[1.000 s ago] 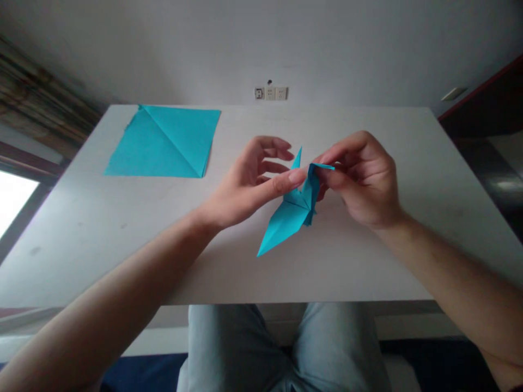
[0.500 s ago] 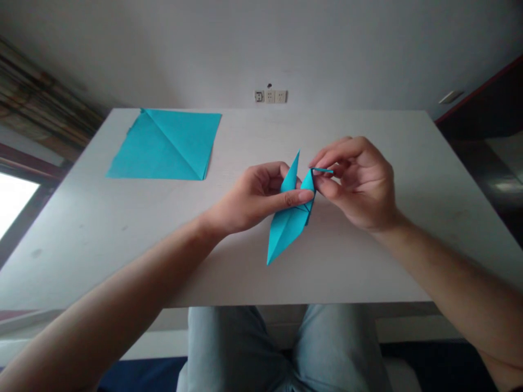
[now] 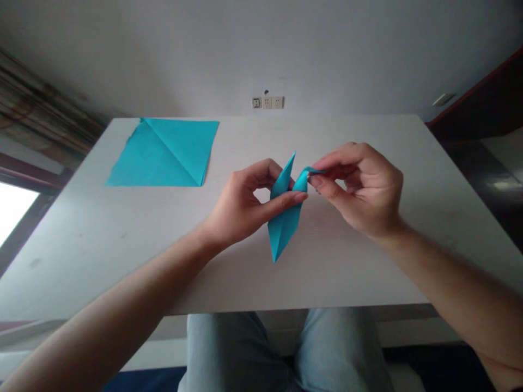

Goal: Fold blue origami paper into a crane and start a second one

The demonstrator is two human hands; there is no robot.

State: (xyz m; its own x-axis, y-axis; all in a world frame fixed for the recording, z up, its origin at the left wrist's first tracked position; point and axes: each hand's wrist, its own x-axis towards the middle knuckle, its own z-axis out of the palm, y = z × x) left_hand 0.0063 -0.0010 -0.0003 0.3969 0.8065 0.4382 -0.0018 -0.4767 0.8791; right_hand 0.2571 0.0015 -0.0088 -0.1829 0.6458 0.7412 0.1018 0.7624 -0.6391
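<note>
A folded blue paper figure, pointed at several ends like an origami crane, is held up over the white table. My left hand grips its middle, thumb across the front and the other fingers partly hidden behind it. One narrow point rises up between the left thumb and fingers, and a broader one hangs down. With thumb and forefinger closed, my right hand pinches the thin bent tip at the figure's right side. The tip's end sticks out a little past those fingertips.
Blue paper sheets with a diagonal crease lie at the back left of the white table. Behind it, wall sockets are set in the wall. A curtain hangs at the left. My legs are below the front edge.
The right hand's pinch has tightened over the bent tip, which now curves where it had a sharp fold. The figure has turned slightly and shifted a little left; the view has tilted slightly.
</note>
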